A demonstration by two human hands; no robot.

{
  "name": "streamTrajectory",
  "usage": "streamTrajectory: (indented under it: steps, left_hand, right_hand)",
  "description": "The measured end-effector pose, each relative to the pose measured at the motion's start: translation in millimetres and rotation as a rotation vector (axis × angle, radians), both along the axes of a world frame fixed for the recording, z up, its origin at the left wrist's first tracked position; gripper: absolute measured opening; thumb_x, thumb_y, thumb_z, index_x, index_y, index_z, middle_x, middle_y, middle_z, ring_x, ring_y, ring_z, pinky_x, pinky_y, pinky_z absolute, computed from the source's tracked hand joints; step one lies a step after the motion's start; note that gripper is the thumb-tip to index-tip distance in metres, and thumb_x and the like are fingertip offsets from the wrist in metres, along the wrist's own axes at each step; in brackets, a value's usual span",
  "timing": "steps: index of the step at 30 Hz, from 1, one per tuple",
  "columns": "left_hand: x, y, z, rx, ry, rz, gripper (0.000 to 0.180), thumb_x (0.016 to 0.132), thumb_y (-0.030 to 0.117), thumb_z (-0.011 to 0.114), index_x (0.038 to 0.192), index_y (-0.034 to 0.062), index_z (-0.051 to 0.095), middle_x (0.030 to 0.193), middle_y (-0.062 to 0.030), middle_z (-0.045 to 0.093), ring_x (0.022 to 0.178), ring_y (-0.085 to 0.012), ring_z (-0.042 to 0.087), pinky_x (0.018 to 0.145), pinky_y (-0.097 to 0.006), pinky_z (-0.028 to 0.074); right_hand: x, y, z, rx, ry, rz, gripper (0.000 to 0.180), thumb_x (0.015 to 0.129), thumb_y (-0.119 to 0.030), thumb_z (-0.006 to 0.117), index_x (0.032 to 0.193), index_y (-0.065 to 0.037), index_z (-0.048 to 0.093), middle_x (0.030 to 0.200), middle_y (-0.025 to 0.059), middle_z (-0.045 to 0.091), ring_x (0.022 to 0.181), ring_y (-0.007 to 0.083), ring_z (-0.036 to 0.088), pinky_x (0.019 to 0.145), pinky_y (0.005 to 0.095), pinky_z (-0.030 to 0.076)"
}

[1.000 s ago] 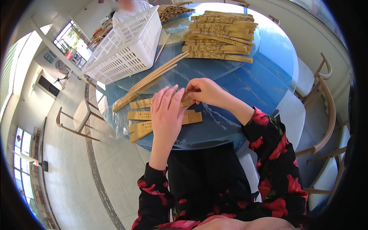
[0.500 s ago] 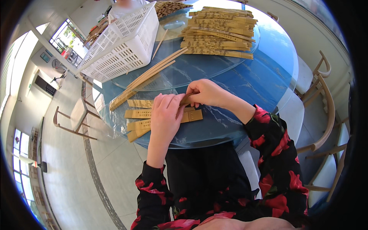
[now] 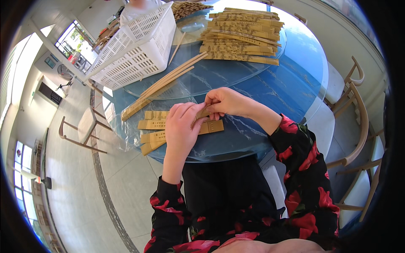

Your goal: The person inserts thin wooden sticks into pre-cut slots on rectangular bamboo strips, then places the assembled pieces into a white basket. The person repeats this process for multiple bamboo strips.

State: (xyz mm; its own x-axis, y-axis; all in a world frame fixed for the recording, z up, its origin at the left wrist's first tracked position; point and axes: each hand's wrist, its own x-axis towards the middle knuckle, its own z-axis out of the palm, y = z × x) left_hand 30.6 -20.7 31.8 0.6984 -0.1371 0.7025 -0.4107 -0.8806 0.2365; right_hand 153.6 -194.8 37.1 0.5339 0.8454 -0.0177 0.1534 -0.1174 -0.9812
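**Paper chopstick sleeve [image 3: 203, 113] pinched, crease risk**

The sleeve's right end was pinched tight by the right hand [image 3: 223, 102], near the front of the blue tabletop [image 3: 257, 122]. The left hand [image 3: 182, 122] was laid across the row; its finger closure was hidden, could not be told. Judged risks: sleeve creased or torn if pulled against left-hand pressure; neighbouring sleeves [image 3: 152, 125] dragged askew if the palm was shifted.

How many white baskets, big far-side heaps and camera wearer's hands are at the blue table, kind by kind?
White basket: 1
Far-side heaps: 2 (gold heap, brown heap)
Wearer's hands: 2 (left hand, right hand)
Total: 5
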Motion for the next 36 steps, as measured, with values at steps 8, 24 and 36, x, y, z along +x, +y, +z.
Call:
streamTrajectory:
  steps: [8, 24, 36]
  left_hand:
    - [-1.6, -1.6, 2.0, -0.094, 0.055, -0.013, 0.036, 0.075, 0.007, 0.082, 0.111, 0.0096, 0.074, 0.103, -0.0065, 0.072, 0.1, -0.0282, 0.065, 0.089, -0.038, 0.052]
    - [-3.5, -3.9, -0.3, -0.179, 0.13, -0.048, 0.034, 0.08, 0.004, 0.08, 0.113, 0.0084, 0.072, 0.105, -0.0099, 0.073, 0.102, -0.0309, 0.067, 0.088, -0.038, 0.054]
    - [-1.6, -0.4, -5.8, -0.241, 0.098, -0.055, 0.027, 0.084, 0.004, 0.077, 0.11, 0.006, 0.072, 0.104, -0.0116, 0.073, 0.099, -0.0319, 0.068, 0.086, -0.038, 0.054]
  right_hand:
    - [0.9, -1.1, -0.7, -0.02, 0.011, 0.022, 0.012, 0.101, -0.011, 0.063, 0.104, 0.001, 0.064, 0.082, 0.0052, 0.069, 0.073, 0.0093, 0.065, 0.063, 0.0225, 0.049]
    - [-0.8, -0.1, -2.6, -0.029, 0.107, 0.006, 0.015, 0.1, -0.017, 0.066, 0.098, -0.002, 0.067, 0.081, 0.0031, 0.068, 0.071, 0.0084, 0.061, 0.064, 0.0216, 0.048]
    - [-5.4, 3.1, -0.3, -0.054, -0.005, -0.023, 0.019, 0.1, -0.018, 0.065, 0.101, 0.001, 0.068, 0.08, 0.0041, 0.069, 0.068, 0.0093, 0.062, 0.064, 0.024, 0.05]
